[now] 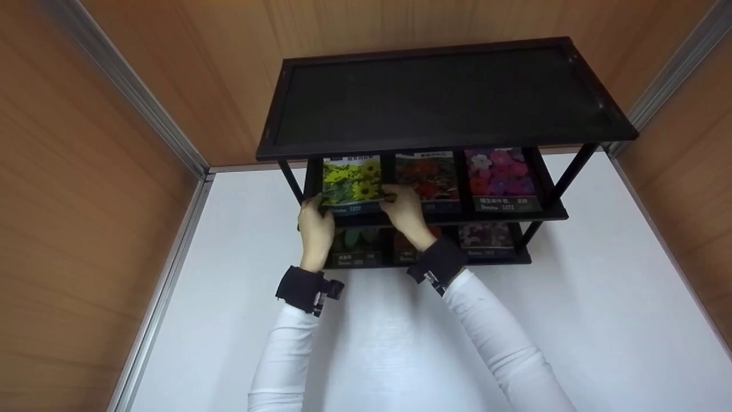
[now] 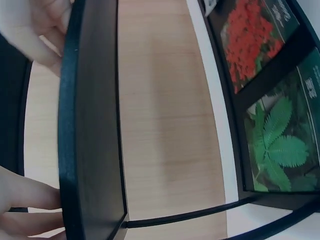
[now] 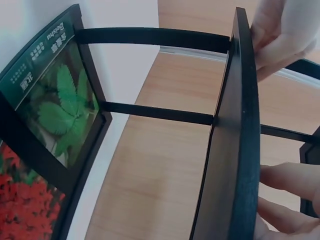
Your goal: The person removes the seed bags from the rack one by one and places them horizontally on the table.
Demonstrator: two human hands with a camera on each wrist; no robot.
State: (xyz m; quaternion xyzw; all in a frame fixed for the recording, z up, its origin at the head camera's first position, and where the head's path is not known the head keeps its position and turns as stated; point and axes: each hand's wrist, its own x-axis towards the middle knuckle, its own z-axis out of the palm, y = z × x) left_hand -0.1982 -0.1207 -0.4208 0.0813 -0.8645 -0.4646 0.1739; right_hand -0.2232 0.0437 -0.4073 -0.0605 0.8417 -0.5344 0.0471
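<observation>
On the middle shelf of a black rack lies a seed packet with yellow flowers (image 1: 351,180). My left hand (image 1: 315,229) is at its lower left corner, thumb and fingers pinching the edge. Its right edge is pinched by my right hand (image 1: 407,214), fingertips beside the picture. Beside it stand a red-flower packet (image 1: 429,174) and a pink-and-purple-flower packet (image 1: 500,174). In both wrist views the shelf board (image 2: 92,120) hides the yellow packet, and fingers (image 3: 290,182) show beyond the board's front edge.
The rack's top board (image 1: 446,97) overhangs the middle shelf. Below, the bottom tier holds a green-leaf packet (image 1: 357,240), a red-flower packet (image 3: 27,200) and a pale-flower packet (image 1: 486,236). Thin black posts (image 1: 572,174) join the tiers. Wood-grain panels (image 1: 103,229) enclose the white table (image 1: 229,240).
</observation>
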